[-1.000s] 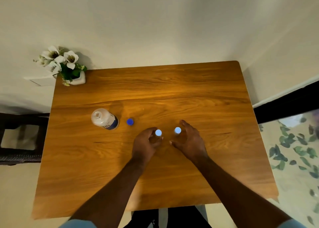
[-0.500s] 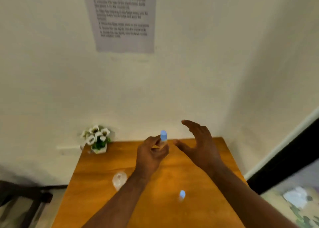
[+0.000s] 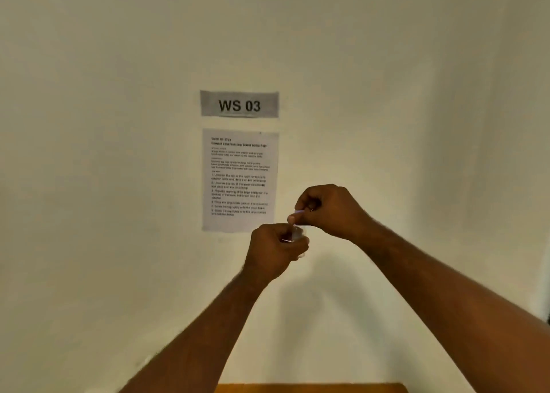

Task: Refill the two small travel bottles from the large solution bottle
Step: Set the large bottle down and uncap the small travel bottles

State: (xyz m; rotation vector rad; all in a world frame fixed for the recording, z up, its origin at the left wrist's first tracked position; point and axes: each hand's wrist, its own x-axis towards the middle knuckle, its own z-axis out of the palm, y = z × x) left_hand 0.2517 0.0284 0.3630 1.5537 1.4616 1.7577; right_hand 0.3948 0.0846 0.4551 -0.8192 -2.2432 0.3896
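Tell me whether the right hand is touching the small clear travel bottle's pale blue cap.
Touching. The head view shows the right hand pinching the pale blue cap atop the small clear travel bottle.

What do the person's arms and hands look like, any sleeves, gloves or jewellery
Both forearms are bare right down to the bottom edge of the picture, with no sleeves in view. The left hand and right hand wear no gloves, and no watch, bracelet or ring shows.

Single head-worn view, tilted up and facing the wall (image 3: 119, 154) straight on, close, instruction sheet (image 3: 240, 180) near frame centre, only the desk (image 3: 309, 388) far edge below it at bottom.
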